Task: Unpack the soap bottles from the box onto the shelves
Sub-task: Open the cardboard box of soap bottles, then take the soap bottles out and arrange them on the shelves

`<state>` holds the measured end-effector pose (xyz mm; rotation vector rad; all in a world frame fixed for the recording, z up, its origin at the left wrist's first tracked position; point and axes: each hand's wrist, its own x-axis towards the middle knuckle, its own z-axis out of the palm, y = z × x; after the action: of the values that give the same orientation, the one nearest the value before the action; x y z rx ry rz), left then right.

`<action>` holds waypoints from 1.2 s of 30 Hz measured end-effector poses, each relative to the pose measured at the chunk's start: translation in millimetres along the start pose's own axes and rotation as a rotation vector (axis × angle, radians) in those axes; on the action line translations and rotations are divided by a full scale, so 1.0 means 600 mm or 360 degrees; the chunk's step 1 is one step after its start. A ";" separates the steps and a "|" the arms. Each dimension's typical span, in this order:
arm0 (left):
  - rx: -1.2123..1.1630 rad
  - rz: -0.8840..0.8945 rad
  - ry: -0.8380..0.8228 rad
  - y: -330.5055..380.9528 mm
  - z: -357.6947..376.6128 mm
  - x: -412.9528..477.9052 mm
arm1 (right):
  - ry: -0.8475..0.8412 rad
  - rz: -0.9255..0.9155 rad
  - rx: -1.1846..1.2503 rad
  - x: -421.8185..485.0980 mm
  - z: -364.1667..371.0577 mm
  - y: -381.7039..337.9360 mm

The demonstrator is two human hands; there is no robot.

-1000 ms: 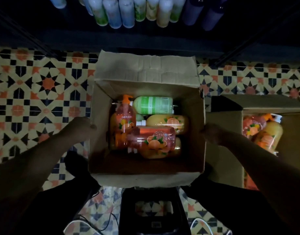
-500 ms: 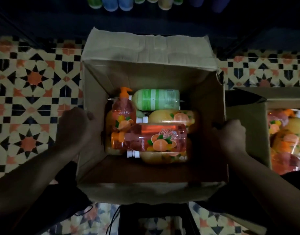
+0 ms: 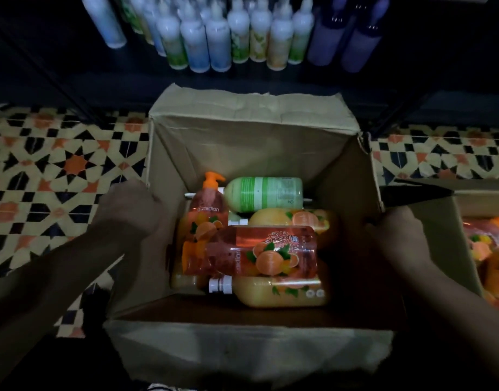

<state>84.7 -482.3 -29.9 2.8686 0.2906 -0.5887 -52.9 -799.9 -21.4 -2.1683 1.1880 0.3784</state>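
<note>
An open cardboard box (image 3: 251,128) fills the middle of the view. Inside lie several soap bottles: an orange pump bottle (image 3: 206,213) at the left, a green bottle (image 3: 265,193) behind, a pink-orange bottle (image 3: 259,252) on top, and yellow bottles (image 3: 282,294) beneath. My left hand (image 3: 130,204) grips the box's left wall. My right hand (image 3: 398,235) grips the right wall. Dark shelves (image 3: 271,80) stand just beyond the box.
Rows of white and purple bottles (image 3: 223,38) stand on the shelf behind. A second open box (image 3: 468,198) with more orange bottles (image 3: 491,249) sits at the right. Patterned tile floor (image 3: 59,170) spreads left and right.
The box has come closer and now sits larger in view. The shelf bottles show more fully at the top. Both hands keep their hold on the box walls.
</note>
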 end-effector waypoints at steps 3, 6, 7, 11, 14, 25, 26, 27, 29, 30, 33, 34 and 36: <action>-0.0102 -0.0003 -0.0024 0.001 -0.002 -0.003 | 0.0006 -0.0004 0.0040 -0.003 -0.001 -0.002; 0.0000 0.0066 0.0050 -0.001 -0.002 -0.012 | 0.0014 -0.0024 0.0009 -0.004 0.001 -0.001; -0.0006 0.0084 0.0079 -0.002 -0.002 -0.015 | 0.0036 -0.0027 0.0015 -0.005 0.000 0.000; -0.0045 0.0115 0.0137 -0.012 -0.007 -0.021 | 0.0129 -0.0078 0.0013 -0.004 -0.003 0.002; -0.0023 0.0124 0.0074 -0.022 -0.008 -0.013 | 0.0156 -0.0079 -0.0012 0.001 0.000 0.006; -0.0042 0.0186 0.0100 -0.036 -0.020 -0.015 | 0.0232 -0.0182 0.0013 -0.009 -0.001 -0.015; -0.0047 0.0194 0.0101 -0.036 -0.021 -0.015 | 0.0230 -0.0184 -0.0024 -0.017 -0.001 -0.018; -0.0056 0.0194 0.0095 -0.037 -0.022 -0.015 | 0.0227 -0.0193 -0.0046 -0.022 0.000 -0.019; -0.0069 0.0199 0.0068 -0.041 -0.023 -0.014 | 0.0219 -0.0226 -0.0118 -0.033 -0.001 -0.022; -0.0077 0.0202 0.0053 -0.043 -0.023 -0.013 | 0.0219 -0.0231 -0.0162 -0.037 -0.002 -0.024; 0.0047 0.0185 0.0085 -0.047 -0.020 -0.018 | 0.0207 -0.0210 -0.0135 -0.044 -0.005 -0.018; 0.0146 0.0182 0.0155 -0.045 -0.018 -0.020 | 0.0184 -0.0184 -0.0110 -0.051 -0.007 -0.020; 0.0260 0.0250 0.0346 -0.033 -0.023 -0.028 | 0.0178 -0.0205 -0.0244 -0.062 -0.009 -0.036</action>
<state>70.2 -462.5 -13.6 3.0801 0.0492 -0.2839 -55.9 -770.6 10.7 -2.4123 1.1023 0.3048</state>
